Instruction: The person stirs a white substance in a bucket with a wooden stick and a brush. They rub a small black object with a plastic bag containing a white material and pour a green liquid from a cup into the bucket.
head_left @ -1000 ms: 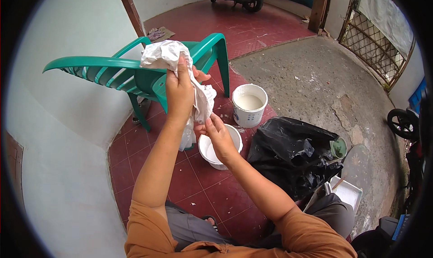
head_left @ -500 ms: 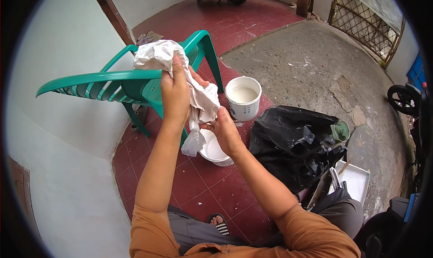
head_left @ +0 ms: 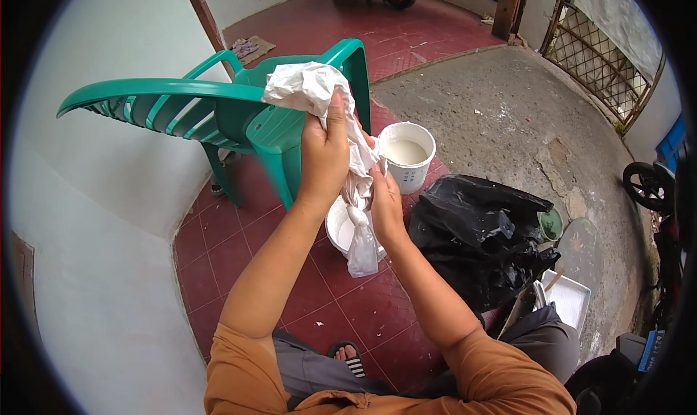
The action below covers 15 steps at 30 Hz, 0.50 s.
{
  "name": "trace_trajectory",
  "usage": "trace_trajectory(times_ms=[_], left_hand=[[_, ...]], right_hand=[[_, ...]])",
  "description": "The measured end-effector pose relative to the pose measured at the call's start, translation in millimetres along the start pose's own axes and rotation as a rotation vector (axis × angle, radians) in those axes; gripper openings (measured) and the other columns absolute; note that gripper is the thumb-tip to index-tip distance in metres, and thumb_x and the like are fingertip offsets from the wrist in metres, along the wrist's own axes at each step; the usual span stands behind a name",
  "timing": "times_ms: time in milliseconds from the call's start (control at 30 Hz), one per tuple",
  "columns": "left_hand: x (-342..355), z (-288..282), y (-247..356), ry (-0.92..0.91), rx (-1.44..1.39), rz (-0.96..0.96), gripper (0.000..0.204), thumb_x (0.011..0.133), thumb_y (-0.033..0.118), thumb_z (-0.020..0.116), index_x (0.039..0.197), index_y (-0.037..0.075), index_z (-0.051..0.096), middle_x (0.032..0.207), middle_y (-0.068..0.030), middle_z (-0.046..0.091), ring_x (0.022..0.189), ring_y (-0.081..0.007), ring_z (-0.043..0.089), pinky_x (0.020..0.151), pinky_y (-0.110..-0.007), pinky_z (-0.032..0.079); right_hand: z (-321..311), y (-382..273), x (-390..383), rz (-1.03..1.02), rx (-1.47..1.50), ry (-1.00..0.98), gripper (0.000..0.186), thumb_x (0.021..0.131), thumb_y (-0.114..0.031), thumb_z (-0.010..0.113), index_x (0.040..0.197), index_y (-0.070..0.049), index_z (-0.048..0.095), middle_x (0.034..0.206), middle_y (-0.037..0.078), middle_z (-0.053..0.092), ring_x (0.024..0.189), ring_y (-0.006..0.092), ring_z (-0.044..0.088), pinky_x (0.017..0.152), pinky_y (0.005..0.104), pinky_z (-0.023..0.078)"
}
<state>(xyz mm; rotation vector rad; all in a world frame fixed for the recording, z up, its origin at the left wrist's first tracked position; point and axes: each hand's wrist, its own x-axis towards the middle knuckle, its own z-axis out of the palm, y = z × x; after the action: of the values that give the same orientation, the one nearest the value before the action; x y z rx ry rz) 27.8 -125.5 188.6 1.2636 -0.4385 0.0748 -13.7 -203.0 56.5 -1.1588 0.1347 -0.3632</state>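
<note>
Both hands grip a crumpled white plastic bag [head_left: 308, 83] in front of me. My left hand [head_left: 325, 150] is wrapped round its middle, thumb pointing up along it. Lower down, my right hand [head_left: 387, 203] is closed on the bag's gathered, twisted end, and a clear knotted tail [head_left: 362, 252] dangles beneath. What the bag contains is hidden. Under the tail a bucket with white inside [head_left: 335, 230] stands on the tiles, partly covered by my hands. Just beyond my right hand is a second white bucket [head_left: 410, 175] holding off-white liquid.
A green plastic chair [head_left: 174, 88] stands at the left beside the white wall [head_left: 94, 197]. Right of the buckets lies a black plastic sheet [head_left: 472, 204], with a green container [head_left: 552, 225] and a white tray [head_left: 570, 299] near it. Motorbike parts [head_left: 648, 179] edge the right side.
The hands and bag have shifted right in the picture, as has part of the background. The bag's end looks more twisted, and its tail now hangs in front of the lower bucket.
</note>
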Motion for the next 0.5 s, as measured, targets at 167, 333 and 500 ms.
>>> trace_trajectory(times_ms=[167, 333, 500], left_hand=[[2.9, -10.8, 0.8, 0.019, 0.030, 0.020, 0.035, 0.108, 0.036, 0.049, 0.115, 0.001, 0.053, 0.076, -0.0054, 0.063, 0.065, -0.0122, 0.066, 0.062, -0.028, 0.053], [13.3, -18.1, -20.5, -0.111, 0.296, 0.191, 0.039, 0.107, 0.041, 0.049, 0.105, 0.002, 0.057, 0.080, -0.0087, 0.069, 0.072, -0.0132, 0.068, 0.065, -0.025, 0.054], [7.6, -4.0, -6.7, -0.182, 0.173, 0.074, 0.041, 0.106, 0.042, 0.051, 0.105, 0.001, 0.058, 0.080, -0.0099, 0.069, 0.073, -0.0148, 0.069, 0.065, -0.027, 0.056]], right_hand=[[14.1, -15.5, -7.7, -0.190, 0.123, -0.178, 0.074, 0.100, -0.025, 0.059, 0.156, 0.002, 0.018, 0.150, 0.019, 0.042, 0.139, 0.0257, 0.042, 0.115, 0.0382, 0.032], [7.3, -18.4, 3.5, -0.365, -0.267, -0.204, 0.047, 0.089, -0.004, 0.062, 0.135, 0.002, 0.053, 0.115, 0.017, 0.070, 0.108, 0.0207, 0.067, 0.093, 0.0338, 0.051], [-1.9, -11.6, 12.2, -0.539, -0.297, -0.088, 0.018, 0.084, -0.001, 0.064, 0.101, 0.000, 0.063, 0.085, 0.012, 0.066, 0.076, 0.0172, 0.062, 0.073, 0.0321, 0.050]])
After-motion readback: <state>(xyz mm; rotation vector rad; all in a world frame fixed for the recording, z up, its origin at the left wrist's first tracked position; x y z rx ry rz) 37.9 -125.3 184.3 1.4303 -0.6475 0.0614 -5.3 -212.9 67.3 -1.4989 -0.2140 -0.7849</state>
